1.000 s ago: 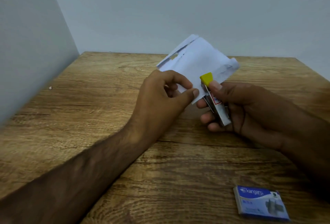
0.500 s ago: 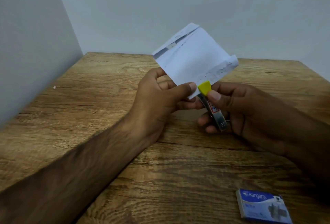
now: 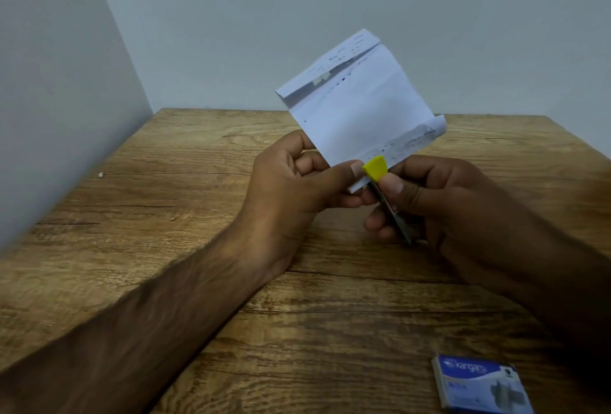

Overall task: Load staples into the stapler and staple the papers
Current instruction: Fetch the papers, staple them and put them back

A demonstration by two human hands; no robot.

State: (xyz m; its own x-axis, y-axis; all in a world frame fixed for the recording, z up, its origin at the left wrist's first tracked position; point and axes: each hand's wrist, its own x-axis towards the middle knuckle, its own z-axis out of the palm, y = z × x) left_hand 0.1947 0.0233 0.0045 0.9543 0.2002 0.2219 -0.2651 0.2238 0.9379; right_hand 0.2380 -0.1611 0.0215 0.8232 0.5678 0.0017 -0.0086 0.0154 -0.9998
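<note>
As the papers have risen toward upper centre of the frame compared with a second ago, the stapler now closes over their lower corner. Left hand: grip pinching the sheets' lower edge, thumb on top. Right hand: grip wrapped around the stapler, thumb just behind its yellow tip. Judged state: staples loaded, stapling imminent or under way. Count: two hands, one stapler, one folded bundle of papers (sheet number indistinct), one blue staple box resting at lower right on the tabletop.
</note>
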